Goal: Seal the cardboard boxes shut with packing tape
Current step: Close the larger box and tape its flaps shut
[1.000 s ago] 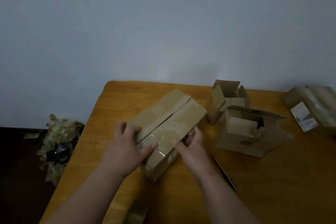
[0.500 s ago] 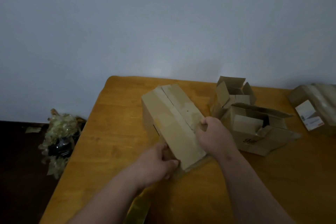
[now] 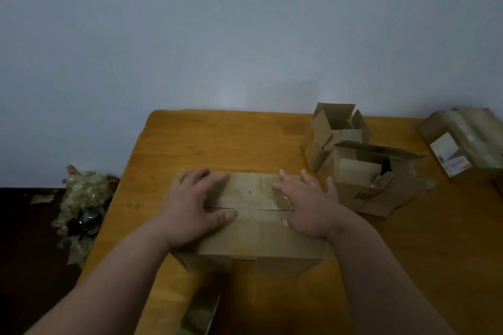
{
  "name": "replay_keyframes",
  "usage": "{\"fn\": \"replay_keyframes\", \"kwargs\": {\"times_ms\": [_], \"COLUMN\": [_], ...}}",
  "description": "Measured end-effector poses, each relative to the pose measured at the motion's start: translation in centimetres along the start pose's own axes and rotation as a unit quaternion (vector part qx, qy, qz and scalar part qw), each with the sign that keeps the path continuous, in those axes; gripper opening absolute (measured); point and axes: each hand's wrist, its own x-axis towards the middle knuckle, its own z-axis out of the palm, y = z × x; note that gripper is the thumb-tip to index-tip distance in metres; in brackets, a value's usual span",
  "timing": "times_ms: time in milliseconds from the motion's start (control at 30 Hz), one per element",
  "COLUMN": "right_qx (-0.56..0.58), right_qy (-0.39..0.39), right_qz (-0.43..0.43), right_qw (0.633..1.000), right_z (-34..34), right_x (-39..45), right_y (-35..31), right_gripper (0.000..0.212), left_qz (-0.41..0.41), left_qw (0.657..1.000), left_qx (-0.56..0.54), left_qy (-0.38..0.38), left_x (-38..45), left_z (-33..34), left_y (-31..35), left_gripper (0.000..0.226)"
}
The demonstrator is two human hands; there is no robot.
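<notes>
Pressing down on the cardboard box (image 3: 255, 221), your two hands lie flat on its top face in the head view. Your left hand (image 3: 194, 205) rests on the left part of the top with fingers straight and spread, the thumb lying just below the seam between the flaps. Your right hand (image 3: 310, 207) rests on the right part, fingers likewise straight, gripping nothing. The box sits near the front middle of the wooden table (image 3: 223, 139), its closed flaps meeting in a seam that runs left to right between your hands; glossy tape shows near your right fingers. Right of it stand two open boxes: a small open box (image 3: 336, 130) behind and a larger open box (image 3: 378, 179) in front, close beside each other. A taped parcel (image 3: 465, 139) with a white label lies at the far right. A tape roll (image 3: 200, 315) shows dimly at the table's near edge. On the floor to the left lies a heap of crumpled tape (image 3: 81, 198).
</notes>
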Motion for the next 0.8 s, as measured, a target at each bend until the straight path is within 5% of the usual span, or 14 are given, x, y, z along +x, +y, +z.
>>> {"fn": "replay_keyframes", "kwargs": {"times_ms": [200,300,367,467,800], "right_qx": [0.069,0.088,0.113,0.118,0.146], "right_qy": [0.120,0.118,0.108,0.111,0.143], "right_qz": [-0.022,-0.020,-0.015,-0.008,-0.018], "right_qw": [0.990,0.989,0.988,0.987,0.979], "right_z": [4.2,4.6,4.4,4.4,3.9], "right_x": [-1.2,-0.9,-0.9,-1.1,-1.6], "right_y": [-2.1,-1.7,-1.6,-1.7,-1.8], "right_gripper": [0.051,0.056,0.040,0.024,0.022], "left_qz": [0.052,0.083,0.076,0.064,0.041], "left_qw": [0.997,0.995,0.997,0.998,0.998], "left_qx": [-0.014,0.031,0.014,-0.018,-0.041], "left_qy": [0.062,0.044,0.019,-0.001,-0.025], "left_x": [-1.2,-1.5,-1.6,-1.2,-1.2], "left_z": [1.8,2.2,2.2,1.6,0.6], "left_y": [-0.6,-0.2,0.1,0.2,0.5], "left_gripper": [0.032,0.026,0.021,0.024,0.034]}}
